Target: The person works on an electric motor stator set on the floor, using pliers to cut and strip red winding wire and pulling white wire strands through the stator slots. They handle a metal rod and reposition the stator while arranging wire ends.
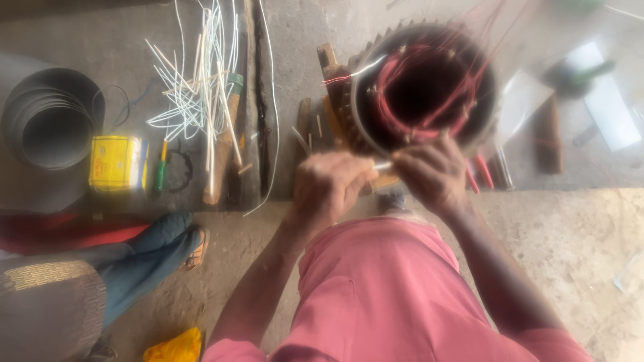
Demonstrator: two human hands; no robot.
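Note:
A round motor stator [424, 84] with red-brown copper windings stands on the concrete floor ahead of me. My left hand [329, 188] and my right hand [433, 173] meet at its near rim, fingers curled around a thin pale strip [382, 165] between them. The picture is blurred, so the exact grip is unclear. Red wire strands [486, 40] rise from the stator's far side.
White sleeving pieces [198, 80] lie scattered to the left, beside a wooden-handled tool [221, 151], a yellow box [117, 163] and a roll of grey sheet [50, 124]. Another person's leg and sandalled foot [168, 245] sit at lower left. White paper sheets [607, 100] lie at right.

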